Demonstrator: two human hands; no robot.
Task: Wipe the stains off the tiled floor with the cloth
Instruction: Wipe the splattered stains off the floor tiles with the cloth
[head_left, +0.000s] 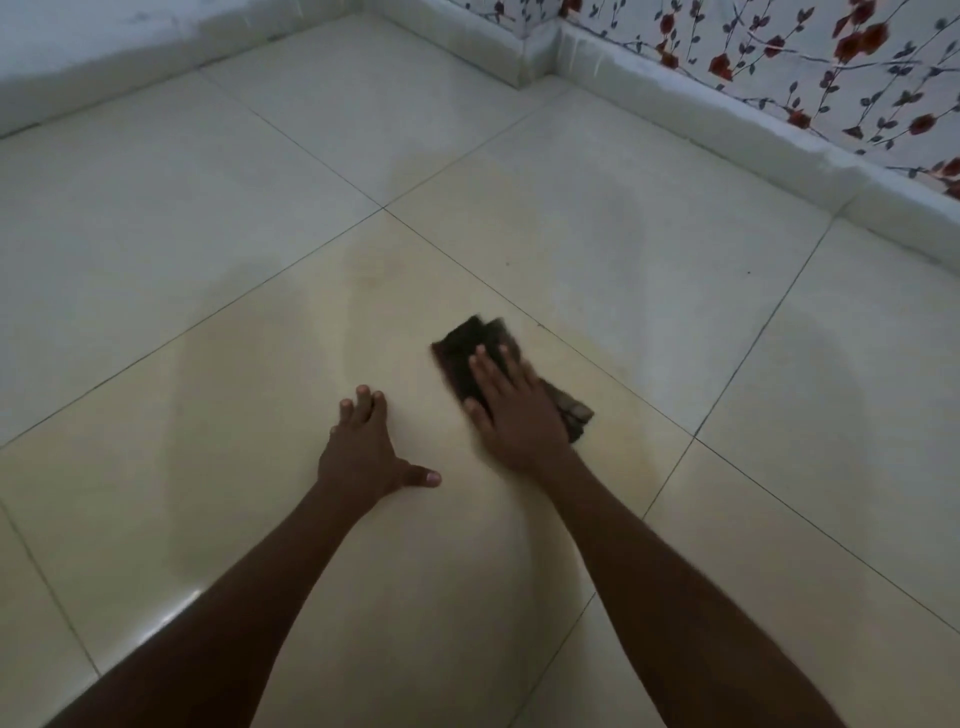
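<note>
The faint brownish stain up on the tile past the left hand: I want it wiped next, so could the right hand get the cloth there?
Probably yes. Only bare tile lies between the cloth under the right hand and the stain; the left hand sits nearer, aside.

Left hand (363, 452) splayed flat; right hand (511, 410) flat, fingers straight.

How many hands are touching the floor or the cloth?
2. The left hand rests flat on the tiled floor; the right hand presses the dark cloth on the floor beside it.
</note>
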